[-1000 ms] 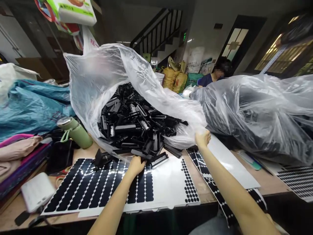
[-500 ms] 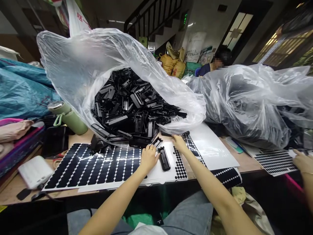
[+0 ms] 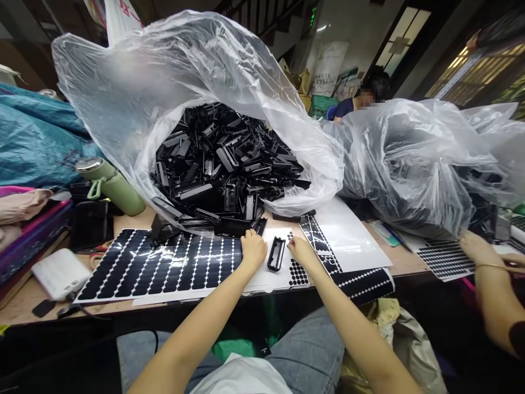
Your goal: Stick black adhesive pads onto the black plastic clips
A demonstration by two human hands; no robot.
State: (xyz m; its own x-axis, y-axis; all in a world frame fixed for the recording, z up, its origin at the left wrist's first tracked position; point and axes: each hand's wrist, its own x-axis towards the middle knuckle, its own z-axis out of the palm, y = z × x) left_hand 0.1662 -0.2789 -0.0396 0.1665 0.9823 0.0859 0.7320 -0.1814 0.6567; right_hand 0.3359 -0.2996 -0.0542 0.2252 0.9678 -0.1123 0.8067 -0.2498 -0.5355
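Note:
My left hand has its fingers curled at the edge of the black parts, beside a dark piece; its grip is hard to make out. My right hand is closed, fingertips at the upper left of the round black stickers; anything pinched there is too small to name. Between the hands a black frame-like part lies on a white sheet. Under and left of my left hand spreads a sheet of long black stickers. Behind is a clear plastic bag full of black parts.
A green bottle, a white box and scissors are at the left. At the right are a second plastic bag and another person's hands over a dotted sheet. Someone sits behind.
The part between my hands now shows an open frame. My right hand has moved from the bag's edge toward the round stickers. The other person's arm reaches further in.

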